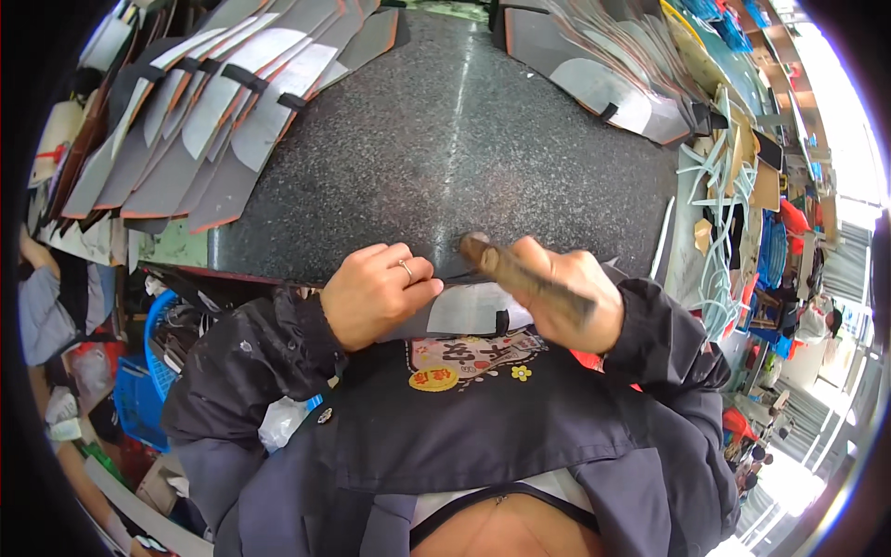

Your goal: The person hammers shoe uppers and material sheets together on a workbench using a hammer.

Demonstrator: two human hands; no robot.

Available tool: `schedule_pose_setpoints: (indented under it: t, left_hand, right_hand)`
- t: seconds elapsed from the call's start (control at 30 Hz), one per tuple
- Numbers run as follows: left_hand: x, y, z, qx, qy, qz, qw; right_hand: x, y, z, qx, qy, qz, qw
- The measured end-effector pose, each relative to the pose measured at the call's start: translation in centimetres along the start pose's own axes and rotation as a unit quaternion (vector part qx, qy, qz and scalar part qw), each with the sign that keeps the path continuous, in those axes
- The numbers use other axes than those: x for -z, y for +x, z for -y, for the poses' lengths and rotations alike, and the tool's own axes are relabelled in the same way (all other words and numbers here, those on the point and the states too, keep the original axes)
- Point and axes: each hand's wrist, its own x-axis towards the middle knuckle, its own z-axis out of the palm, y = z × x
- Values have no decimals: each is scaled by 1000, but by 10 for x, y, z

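Note:
My right hand [601, 290] is closed round a worn, brown and dark hammer [524, 276], held above the near edge of the dark speckled work slab [483, 139]. My left hand [376, 295], with a ring on one finger, has its fingers curled and pressed at that same edge. A flat grey and silver cut piece [459, 311] with a short black strap lies between the hands, against my black apron [483, 408]. Its edge runs under the left fingers, which seem to pinch it. The hammer and right hand cover part of it.
Overlapping stacks of similar grey pieces with orange edges lie at the far left [232, 102] and far right [608, 70] of the slab. Tangled pale strips [719, 246] hang at the right. A blue basket [139, 408] stands low at the left, near another person's arm [39, 255].

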Motion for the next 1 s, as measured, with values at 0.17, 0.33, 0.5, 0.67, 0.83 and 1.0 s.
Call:
schedule_pose_setpoints:
  t: [0.17,0.33,0.5,0.67,0.83,1.0]
  left_hand:
    - [-13,4,5,27,-101,-12,994]
    - [-37,44,-13,90,-94,-63,989]
    - [-15,30,0,122,-167,-5,978]
    - [-21,20,-5,27,44,-47,998]
    - [-22,20,-5,15,75,-37,996]
    - [-25,20,-4,27,67,-52,996]
  right_hand:
    - [-19,-10,-2,-3,29,8,1000]
    - [12,-34,-12,-62,-74,1,995]
    - [4,-40,-14,-142,-38,-6,989]
    - [6,-29,-20,-135,31,-97,986]
    - [-9,-21,-23,-56,-51,-32,997]
    - [-8,-14,-5,-104,-47,33,993]
